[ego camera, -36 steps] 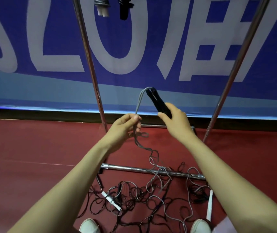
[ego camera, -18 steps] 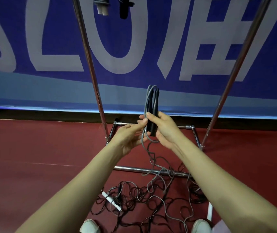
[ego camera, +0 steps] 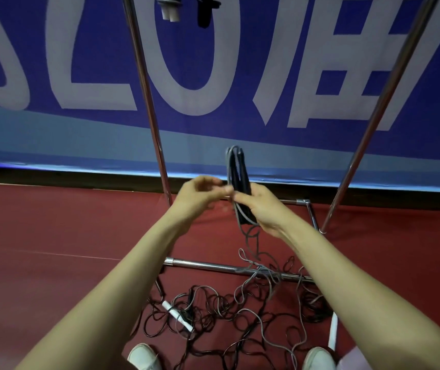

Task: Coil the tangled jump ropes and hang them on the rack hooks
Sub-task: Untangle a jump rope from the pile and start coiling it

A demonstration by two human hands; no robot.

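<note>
jump ropes [ego camera: 229, 308] tangled on red floor [ego camera: 53, 236] below blue banner [ego camera: 240, 76].

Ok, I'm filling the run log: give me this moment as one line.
step: coiling | right hand: grips rope bundle upright | left hand: at bundle, blurred, grip unclear | floor tangle: uncoiled | rack: two hung ropes

Red floor [ego camera: 53, 231] under tangled jump ropes [ego camera: 240, 312], a white handle [ego camera: 177, 316], the rack's base bar [ego camera: 205, 265].

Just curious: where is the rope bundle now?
Head view, centre: the rope bundle stands upright in the right hand, beside the left hand, above the tangle.
</note>
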